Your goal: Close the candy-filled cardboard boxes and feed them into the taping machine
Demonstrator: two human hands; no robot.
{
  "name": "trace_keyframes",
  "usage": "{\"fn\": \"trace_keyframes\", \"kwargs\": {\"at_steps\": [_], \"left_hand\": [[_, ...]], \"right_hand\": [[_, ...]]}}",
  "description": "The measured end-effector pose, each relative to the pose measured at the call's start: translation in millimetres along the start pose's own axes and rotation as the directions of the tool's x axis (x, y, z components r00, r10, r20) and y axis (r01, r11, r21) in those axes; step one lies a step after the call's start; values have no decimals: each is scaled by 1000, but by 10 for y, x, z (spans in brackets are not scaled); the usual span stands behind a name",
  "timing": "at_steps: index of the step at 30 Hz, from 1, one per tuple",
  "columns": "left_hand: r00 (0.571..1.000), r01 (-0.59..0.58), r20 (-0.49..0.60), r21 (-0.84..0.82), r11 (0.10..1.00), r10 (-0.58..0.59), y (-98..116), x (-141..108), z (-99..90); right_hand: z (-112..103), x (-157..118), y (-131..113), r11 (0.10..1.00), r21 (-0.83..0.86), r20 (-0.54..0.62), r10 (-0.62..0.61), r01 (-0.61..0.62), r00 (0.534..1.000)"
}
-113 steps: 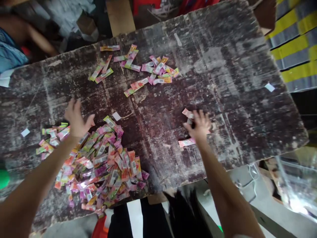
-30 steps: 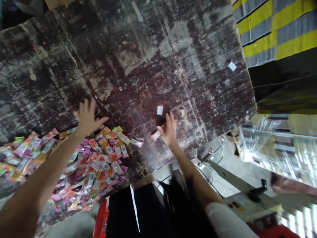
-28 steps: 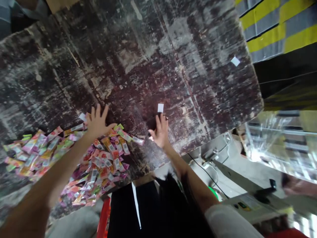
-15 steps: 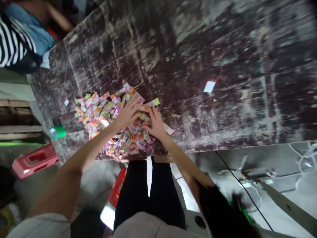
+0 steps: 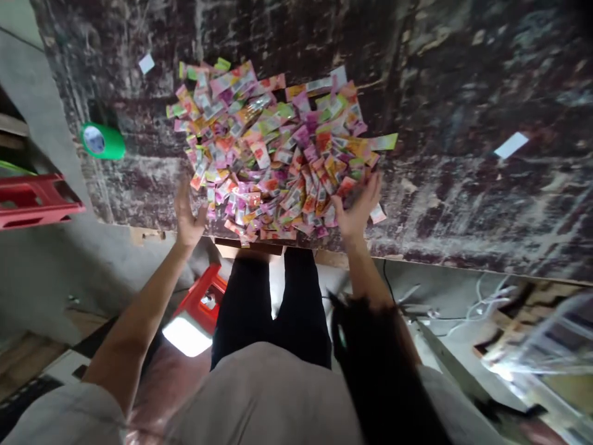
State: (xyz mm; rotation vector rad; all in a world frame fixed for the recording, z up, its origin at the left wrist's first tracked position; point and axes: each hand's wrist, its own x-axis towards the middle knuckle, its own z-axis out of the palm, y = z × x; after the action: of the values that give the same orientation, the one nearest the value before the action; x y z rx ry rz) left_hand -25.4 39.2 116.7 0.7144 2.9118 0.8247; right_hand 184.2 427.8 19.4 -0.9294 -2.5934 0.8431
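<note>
A wide pile of small colourful wrapped packets [image 5: 278,154], pink, orange, purple and green, lies on the dark worn table [image 5: 445,204]. At the pile's lower left edge is my left hand [image 5: 189,216], fingers apart, with nothing in it. My right hand [image 5: 356,210] rests at the pile's right edge, fingers spread, its fingertips beside a few packets. One packet [image 5: 377,214] lies partly behind the right hand.
A green tape roll [image 5: 102,141] lies on the table's left part. White paper pieces [image 5: 147,63] lie left and right of the pile. Red stools [image 5: 37,201] stand at the left and below the table's front edge. A dark hanging shape covers part of my right arm.
My hands have moved apart, from on top of the pile to its left and right edges. The view has shifted left and closer, and the person at the upper left is out of view.
</note>
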Motion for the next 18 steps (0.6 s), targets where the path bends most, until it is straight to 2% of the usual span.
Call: {"fn": "trace_keyframes", "kwargs": {"at_steps": [2, 3, 4, 6, 7, 8, 9, 11, 12, 13, 16, 18], "left_hand": [[991, 132, -33, 7, 991, -132, -78, -472, -48], [983, 185, -10, 7, 983, -185, -88, -742, -40], [974, 219, 59, 5, 976, -219, -85, -1026, -7], [945, 209, 263, -32, 977, -194, -68, -1587, 145], [912, 203, 372, -41, 978, -173, -69, -1835, 263], [860, 210, 479, -16, 978, -177, -83, -2044, 407], [785, 214, 587, 48, 976, -201, -113, -2204, 574], [611, 189, 738, 217, 958, -288, -219, -2370, 956], [540, 164, 777, 280, 946, -323, -289, -2386, 1160], [496, 145, 798, 313, 939, -343, -364, -2369, 1365], [451, 152, 825, 304, 941, -339, -574, -2242, 1914], [431, 175, 836, 292, 940, -340, -672, -2183, 2171]], "right_hand": [[-33, -193, -144, 998, -16, -63, 59, -60, 996], [-51, -314, -223, 997, -24, -82, 75, -77, 994], [-68, -444, -301, 996, -34, -91, 81, -85, 993], [-85, -703, -438, 996, -58, -87, 66, -71, 994], [-85, -818, -491, 996, -73, -73, 52, -58, 996], [-81, -915, -531, 995, -87, -57, 42, -47, 997], [-75, -991, -560, 994, -100, -44, 37, -41, 998], [-70, -1086, -584, 991, -126, -25, 46, -49, 999], [-78, -1111, -583, 989, -138, -14, 56, -58, 998], [-95, -1125, -573, 987, -150, -6, 62, -62, 998], [-200, -1157, -508, 981, -191, 18, 47, -43, 999], [-296, -1194, -444, 975, -220, 23, 38, -32, 999]]}}
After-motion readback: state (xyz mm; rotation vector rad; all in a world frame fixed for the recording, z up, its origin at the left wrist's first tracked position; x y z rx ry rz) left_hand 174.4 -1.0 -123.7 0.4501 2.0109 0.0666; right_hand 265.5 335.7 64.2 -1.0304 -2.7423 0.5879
